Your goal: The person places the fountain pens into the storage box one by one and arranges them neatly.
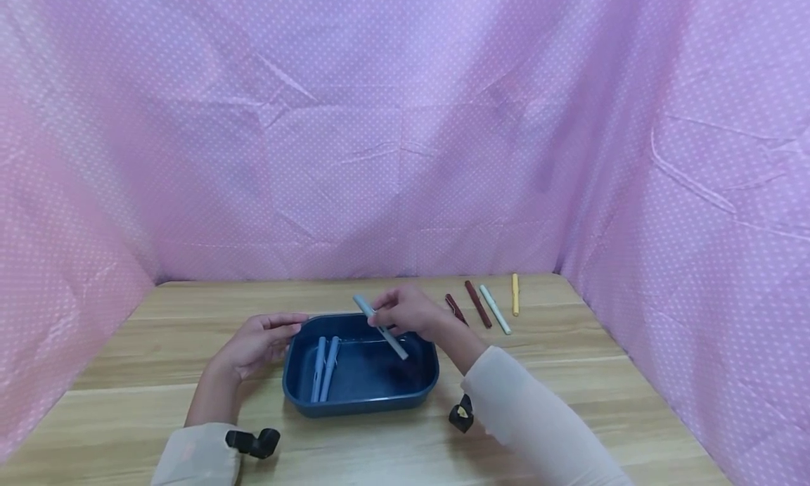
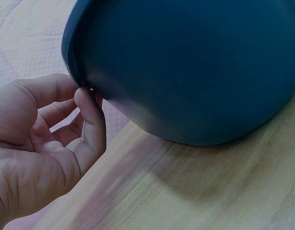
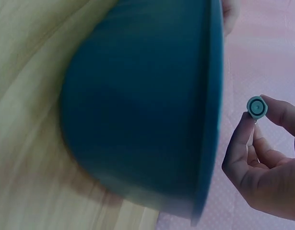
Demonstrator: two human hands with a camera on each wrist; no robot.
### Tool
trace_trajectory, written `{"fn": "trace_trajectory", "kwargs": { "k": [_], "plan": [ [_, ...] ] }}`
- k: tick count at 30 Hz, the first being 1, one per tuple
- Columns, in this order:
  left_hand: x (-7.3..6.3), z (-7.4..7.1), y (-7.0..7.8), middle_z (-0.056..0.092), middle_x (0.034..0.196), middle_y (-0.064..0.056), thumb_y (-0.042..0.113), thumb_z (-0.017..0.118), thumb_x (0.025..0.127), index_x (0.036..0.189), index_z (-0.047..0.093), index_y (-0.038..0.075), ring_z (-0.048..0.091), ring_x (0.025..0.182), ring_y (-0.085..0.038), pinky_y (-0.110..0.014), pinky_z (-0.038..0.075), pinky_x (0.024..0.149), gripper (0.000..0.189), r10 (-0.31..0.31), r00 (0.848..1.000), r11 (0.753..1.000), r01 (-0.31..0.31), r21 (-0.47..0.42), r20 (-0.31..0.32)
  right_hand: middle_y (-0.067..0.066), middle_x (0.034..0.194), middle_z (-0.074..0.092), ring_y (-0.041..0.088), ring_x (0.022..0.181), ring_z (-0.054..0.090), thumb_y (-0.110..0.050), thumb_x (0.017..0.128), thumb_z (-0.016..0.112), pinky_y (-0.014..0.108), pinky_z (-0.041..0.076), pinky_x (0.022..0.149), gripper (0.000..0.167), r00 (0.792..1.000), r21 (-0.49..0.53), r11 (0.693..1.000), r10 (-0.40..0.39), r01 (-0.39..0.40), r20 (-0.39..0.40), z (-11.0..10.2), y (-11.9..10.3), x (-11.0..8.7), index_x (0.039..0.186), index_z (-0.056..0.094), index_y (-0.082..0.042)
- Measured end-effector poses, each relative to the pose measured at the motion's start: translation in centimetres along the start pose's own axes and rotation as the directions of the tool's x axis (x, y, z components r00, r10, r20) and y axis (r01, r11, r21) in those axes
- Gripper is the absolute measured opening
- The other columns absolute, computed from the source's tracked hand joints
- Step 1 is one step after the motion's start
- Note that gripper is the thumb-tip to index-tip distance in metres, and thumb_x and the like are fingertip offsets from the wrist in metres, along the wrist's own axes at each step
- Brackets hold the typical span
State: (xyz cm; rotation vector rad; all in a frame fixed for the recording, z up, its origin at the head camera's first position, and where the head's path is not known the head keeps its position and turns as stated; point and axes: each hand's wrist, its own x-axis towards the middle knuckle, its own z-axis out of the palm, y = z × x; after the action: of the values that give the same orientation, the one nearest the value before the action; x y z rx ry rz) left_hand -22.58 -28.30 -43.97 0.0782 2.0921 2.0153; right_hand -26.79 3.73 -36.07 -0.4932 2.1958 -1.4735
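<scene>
A dark blue basin (image 1: 373, 406) with rounded corners stands on the table. Its far left rim is pinched between the thumb and index finger of my left hand (image 1: 259, 345), as the left wrist view shows at the basin wall (image 2: 195, 72). My right hand (image 1: 411, 310) holds a grey-green pen (image 1: 393, 342) between thumb and fingers, slanted over the right part of the basin. In the right wrist view the round end of that pen (image 3: 257, 107) faces the camera, beyond the rim. Inside the basin, at the left, two light blue pens (image 1: 318, 370) lie side by side.
Right of the basin on the wooden table (image 1: 557, 394) lie two dark red pens (image 1: 477, 304), a pale mint pen (image 1: 495, 309) and a yellow pen (image 1: 515, 295). My right wrist partly covers one red pen. Pink dotted cloth (image 1: 392, 155) hangs behind and on both sides.
</scene>
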Motion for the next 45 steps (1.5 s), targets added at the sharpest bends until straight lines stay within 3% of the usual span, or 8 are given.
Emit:
{"fn": "trace_trajectory", "kwargs": {
  "k": [9,19,33,45],
  "plan": [
    [-0.1,0.1,0.0,0.071,0.123,-0.009,0.017,0.065,0.102,0.138,0.059,-0.003,0.067,0.101,-0.018,-0.033,0.057,0.087,0.041,-0.009,1.0,1.0,0.009,-0.001,-0.013,0.007,0.097,0.071,0.023,0.089,0.067,-0.01,0.094,0.075,0.044,0.06,0.083,0.011,1.0,-0.03,1.0,0.003,-0.003,0.013,1.8,0.5,0.4,0.105,0.073,-0.008],
    [-0.2,0.2,0.1,0.071,0.123,-0.009,0.02,0.066,0.102,0.137,0.061,-0.001,0.066,0.101,-0.019,-0.032,0.057,0.087,0.042,-0.017,0.999,1.0,0.017,0.006,-0.027,0.008,0.097,0.07,0.022,0.09,0.068,-0.006,0.093,0.074,0.045,0.06,0.083,0.015,0.998,-0.009,0.999,0.033,-0.033,0.045,3.5,1.3,0.2,0.106,0.069,-0.004],
    [-0.1,0.2,0.1,0.069,0.127,-0.014,0.018,0.065,0.102,0.14,0.055,-0.007,0.067,0.104,-0.02,-0.032,0.057,0.087,0.046,0.003,1.0,1.0,-0.003,-0.001,-0.006,0.008,0.093,0.071,0.022,0.089,0.069,-0.004,0.092,0.074,0.048,0.06,0.083,0.012,0.994,-0.026,0.995,0.098,-0.097,0.04,5.5,2.2,0.2,0.103,0.068,-0.004],
    [-0.3,0.3,0.3,0.071,0.122,-0.007,0.017,0.064,0.103,0.138,0.059,-0.005,0.068,0.105,-0.018,-0.032,0.057,0.088,0.042,0.021,1.0,1.0,-0.021,-0.008,0.016,0.006,0.089,0.069,0.018,0.083,0.066,-0.004,0.091,0.076,0.039,0.061,0.076,0.009,0.989,-0.086,0.986,0.147,-0.145,0.019,6.6,2.6,0.1,0.095,0.068,-0.005]
  ]
}}
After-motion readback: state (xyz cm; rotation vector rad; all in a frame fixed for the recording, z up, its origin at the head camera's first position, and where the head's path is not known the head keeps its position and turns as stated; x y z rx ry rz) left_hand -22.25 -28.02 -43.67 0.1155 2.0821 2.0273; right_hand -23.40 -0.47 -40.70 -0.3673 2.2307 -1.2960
